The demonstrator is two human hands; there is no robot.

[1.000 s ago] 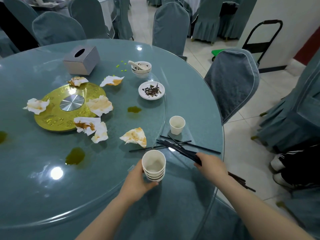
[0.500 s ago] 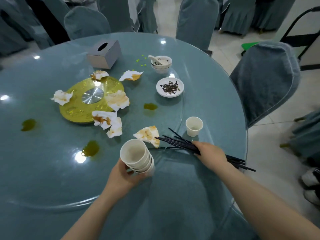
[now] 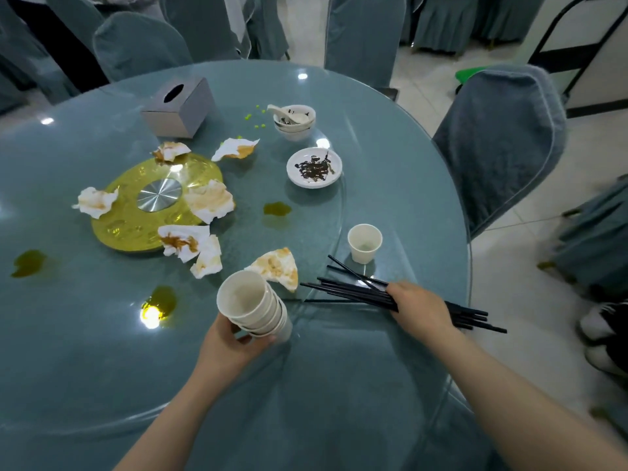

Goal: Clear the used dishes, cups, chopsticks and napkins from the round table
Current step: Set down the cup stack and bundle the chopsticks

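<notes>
Nearest you on the desk (image 3: 102, 351), your left grip (image 3: 231, 345) holds the cup stack (image 3: 253, 305), tilted, and to its right your right grip (image 3: 419, 305) lies on the chopsticks (image 3: 350, 290), whose ends jut past the desk's right edge. Just behind the chopsticks stands a lone cup (image 3: 364, 243); a napkin (image 3: 277, 266) lies just behind the stack. Farther back you have the saucer (image 3: 314, 167), behind it the stacked bowls (image 3: 295, 121) with a spoon (image 3: 283, 113) in the top one, and to their left the tissue box (image 3: 178, 107); the turntable hub (image 3: 158, 202), ringed by more napkins (image 3: 209, 202), sits left of the saucer.
</notes>
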